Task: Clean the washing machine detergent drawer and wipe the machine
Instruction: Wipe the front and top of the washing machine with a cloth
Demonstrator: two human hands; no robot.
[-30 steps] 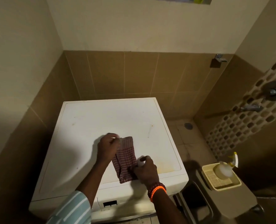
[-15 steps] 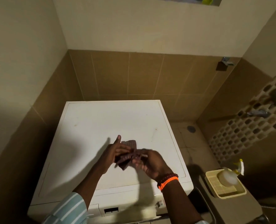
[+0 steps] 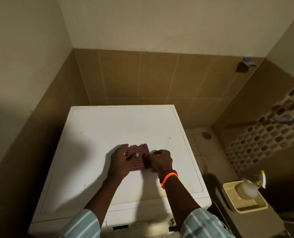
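A white washing machine (image 3: 98,134) fills the middle of the view, seen from above, its flat top faintly stained. A small red-and-white checked cloth (image 3: 139,157), folded into a rectangle, lies flat on the top near the middle. My left hand (image 3: 120,162) presses on the cloth's left side with fingers spread over it. My right hand (image 3: 161,160), with orange and dark bead bracelets on the wrist, grips the cloth's right edge. The front panel with the detergent drawer (image 3: 157,226) is mostly hidden below my arms.
Brown tiled walls close in behind and on the left. Right of the machine, a low ledge carries a yellow tray (image 3: 251,206) holding a white bottle (image 3: 246,190). A floor drain (image 3: 206,135) lies behind that. A tap (image 3: 280,119) juts from the patterned right wall.
The cloth was lifted off the top and folded between both hands, and now lies flat again as a shorter rectangle under both hands. The view has tilted slightly upward.
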